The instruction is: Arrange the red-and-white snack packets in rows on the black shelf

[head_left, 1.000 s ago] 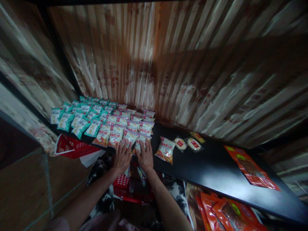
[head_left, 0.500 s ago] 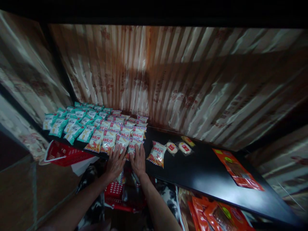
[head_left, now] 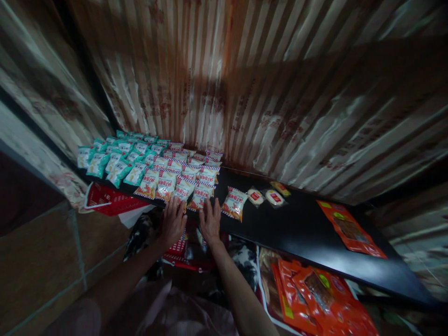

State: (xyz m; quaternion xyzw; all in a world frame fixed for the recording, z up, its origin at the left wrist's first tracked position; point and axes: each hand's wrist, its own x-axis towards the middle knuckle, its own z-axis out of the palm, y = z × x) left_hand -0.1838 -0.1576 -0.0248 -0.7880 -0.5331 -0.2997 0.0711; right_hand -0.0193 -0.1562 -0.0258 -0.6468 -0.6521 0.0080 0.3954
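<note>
Just below the middle of the frame, the left hand (head_left: pixel 173 221) lies with its fingertips over the lower edge of one front snack bag (head_left: pixel 184 186), apparently touching it, while the right hand (head_left: pixel 210 226) reaches the lower edge of the neighbouring snack bag (head_left: pixel 202 193); whether it presses there or only hovers beside it cannot be told. Each grip is unclosed, the fingers extended and slightly apart, clamped on nothing. Both bags lie straight up the frame from the fingertips, at the front of the white-and-red block, their long axes running roughly up the frame with the tops leaning right. A lone snack bag (head_left: pixel 234 204) sits to the right, nearer the right hand and apart from the block. Teal packets (head_left: pixel 119 161) crowd the left end of the black shelf (head_left: pixel 280 228), and a flat orange packet (head_left: pixel 352 228) lies toward its right end. Of the containers, one red basket (head_left: pixel 122 205) pokes out under the shelf at centre left, its contents unclear; another red basket (head_left: pixel 178 247) sits below the hands with partly hidden packets inside; at lower right, a white-edged bag (head_left: pixel 269 267) appears to hold piled orange packets (head_left: pixel 322 298).
</note>
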